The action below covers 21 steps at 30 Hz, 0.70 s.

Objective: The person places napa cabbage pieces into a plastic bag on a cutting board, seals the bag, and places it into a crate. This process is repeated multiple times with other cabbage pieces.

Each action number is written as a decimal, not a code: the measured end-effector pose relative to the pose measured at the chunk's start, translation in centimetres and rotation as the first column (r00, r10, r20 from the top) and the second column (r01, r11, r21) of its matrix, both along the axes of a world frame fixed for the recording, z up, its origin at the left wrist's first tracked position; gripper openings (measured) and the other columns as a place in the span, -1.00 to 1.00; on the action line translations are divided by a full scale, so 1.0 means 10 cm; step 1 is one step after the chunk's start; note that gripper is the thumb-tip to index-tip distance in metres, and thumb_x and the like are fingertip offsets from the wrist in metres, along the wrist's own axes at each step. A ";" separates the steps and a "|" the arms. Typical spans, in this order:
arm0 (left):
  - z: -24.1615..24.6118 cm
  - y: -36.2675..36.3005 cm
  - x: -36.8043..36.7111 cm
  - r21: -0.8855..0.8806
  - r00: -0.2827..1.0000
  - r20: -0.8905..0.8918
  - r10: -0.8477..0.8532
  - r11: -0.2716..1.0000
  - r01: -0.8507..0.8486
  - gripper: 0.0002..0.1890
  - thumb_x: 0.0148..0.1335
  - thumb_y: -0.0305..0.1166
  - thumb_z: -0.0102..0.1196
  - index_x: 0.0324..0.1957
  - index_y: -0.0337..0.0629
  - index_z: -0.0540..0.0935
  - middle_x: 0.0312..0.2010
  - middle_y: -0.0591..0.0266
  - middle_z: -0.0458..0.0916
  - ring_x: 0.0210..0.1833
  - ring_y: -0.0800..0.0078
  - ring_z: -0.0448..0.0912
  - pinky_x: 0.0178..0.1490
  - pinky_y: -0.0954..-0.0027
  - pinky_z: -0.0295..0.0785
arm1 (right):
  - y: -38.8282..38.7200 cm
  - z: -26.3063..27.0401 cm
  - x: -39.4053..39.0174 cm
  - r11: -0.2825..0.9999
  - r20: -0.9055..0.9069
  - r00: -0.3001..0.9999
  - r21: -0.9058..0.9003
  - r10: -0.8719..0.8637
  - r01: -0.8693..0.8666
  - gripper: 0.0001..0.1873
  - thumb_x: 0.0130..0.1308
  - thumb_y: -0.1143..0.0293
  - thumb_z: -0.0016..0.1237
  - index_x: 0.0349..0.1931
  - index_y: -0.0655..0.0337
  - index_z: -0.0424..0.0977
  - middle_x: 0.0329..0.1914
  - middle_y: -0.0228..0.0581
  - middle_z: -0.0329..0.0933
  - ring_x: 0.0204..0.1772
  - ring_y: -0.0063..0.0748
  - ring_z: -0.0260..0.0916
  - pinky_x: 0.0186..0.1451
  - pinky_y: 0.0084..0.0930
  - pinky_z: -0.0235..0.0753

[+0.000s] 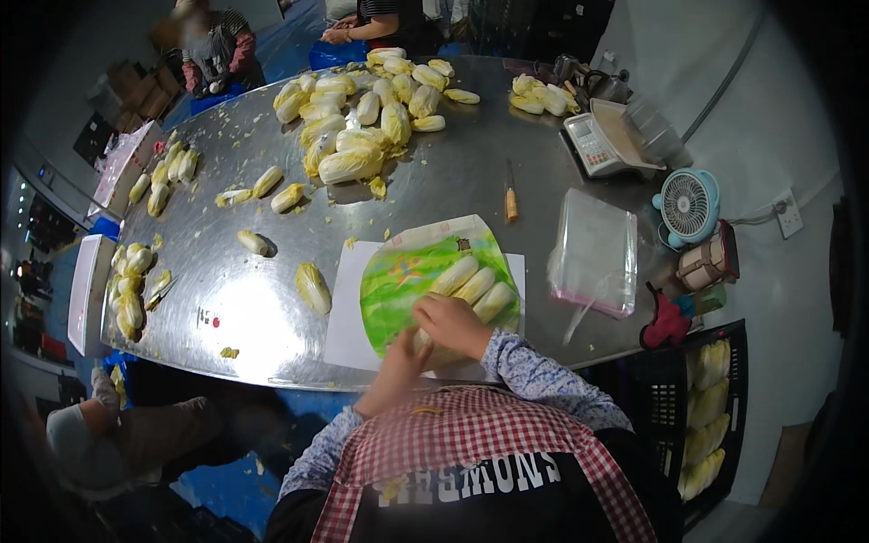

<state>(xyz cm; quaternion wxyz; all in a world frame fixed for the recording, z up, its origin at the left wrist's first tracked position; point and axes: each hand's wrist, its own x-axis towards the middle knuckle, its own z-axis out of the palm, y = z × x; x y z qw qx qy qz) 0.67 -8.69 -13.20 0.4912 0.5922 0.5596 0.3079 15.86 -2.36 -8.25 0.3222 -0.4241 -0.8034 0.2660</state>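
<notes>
Three napa cabbage hearts lie side by side on a green-and-white printed packaging sheet. Under the sheet is white paper on the steel table. My right hand reaches across the near ends of the cabbages, its fingers bent. Close below it, my left hand has its fingertips almost meeting those of the right. Something pale shows between the hands; what the fingers grip is hidden. A single cabbage lies left of the paper.
Cabbages are heaped at the table's far side. A wooden-handled knife, clear plastic bags, a scale and a fan are on the right. A crate stands below. Co-workers are across the table and at left.
</notes>
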 end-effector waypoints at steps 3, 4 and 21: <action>-0.22 0.19 0.04 -0.531 0.738 0.638 0.220 0.819 0.215 -0.67 0.26 -0.34 0.02 0.02 -0.30 0.41 -0.14 0.18 0.53 -0.15 0.40 0.53 -0.06 0.37 0.43 | 0.06 0.01 -0.03 0.998 -0.024 1.000 -0.059 0.007 -0.008 -0.87 0.20 0.39 -0.08 -0.35 0.27 0.46 -0.39 -0.06 0.47 -0.31 -0.04 0.45 -0.26 -0.29 0.46; -0.23 0.22 0.07 -0.507 0.771 0.612 0.175 0.835 0.213 -0.69 0.29 -0.34 -0.01 0.01 -0.29 0.43 -0.13 0.22 0.52 -0.14 0.47 0.51 -0.05 0.41 0.42 | 0.08 0.00 -0.02 0.997 -0.037 0.999 -0.071 0.004 -0.007 -0.86 0.20 0.39 -0.08 -0.34 0.27 0.46 -0.38 -0.05 0.48 -0.30 -0.04 0.46 -0.25 -0.29 0.46; -0.10 0.56 0.53 0.085 0.975 0.216 -0.044 0.996 0.026 -0.59 0.16 -0.38 0.15 0.05 -0.26 0.46 -0.13 0.02 0.43 -0.05 0.20 0.45 0.05 0.37 0.33 | 0.58 -0.95 1.47 0.809 -0.068 0.928 -0.515 -0.367 0.282 -0.68 0.19 0.27 0.09 -0.23 0.36 0.41 -0.34 -0.15 0.54 -0.27 -0.40 0.49 -0.18 -0.49 0.48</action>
